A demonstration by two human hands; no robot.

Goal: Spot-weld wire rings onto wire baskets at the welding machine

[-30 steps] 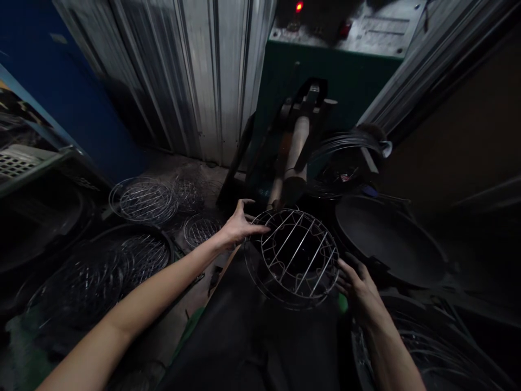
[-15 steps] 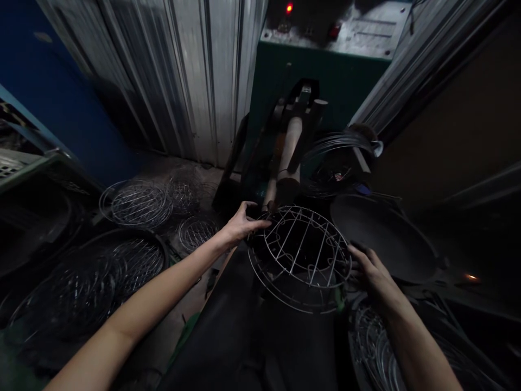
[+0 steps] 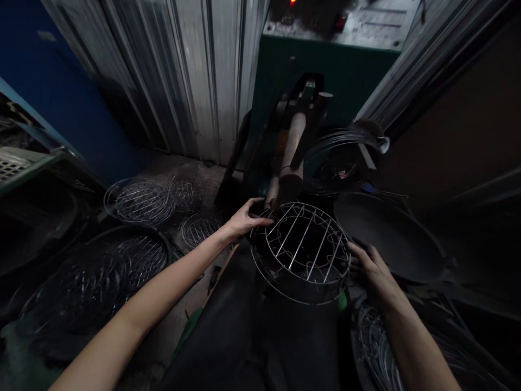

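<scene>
Looking down through the head camera, I have the round wire rack (image 3: 302, 240) in front of the person's body, between both hands, its straight bars uppermost and a wider wire ring (image 3: 293, 300) showing beneath them. On the far left side of the rim I see the left hand (image 3: 245, 220), thumb and forefinger spread apart, the thumb reaching over the wire; the other fingers are hidden from me, so I cannot tell whether they pinch anything. At the right edge I see the right hand (image 3: 369, 267), its fingers bent and close together against the rim, too dark for me to tell how firmly they grip. Just above the rack's far left edge, the machine's metal rod (image 3: 273, 191) comes down beside a thick pale cylinder (image 3: 294, 142); I cannot make out whether the rod touches the wire. Behind it I see a green cabinet (image 3: 313, 61) with a red light (image 3: 292, 2) glowing on top. To the right I have a wide dark pan (image 3: 386, 233) and, nearer, a heap of wire pieces (image 3: 378, 339). Over on the left, more round grates (image 3: 140, 201) lie on the floor near the corrugated wall (image 3: 195, 81)
</scene>
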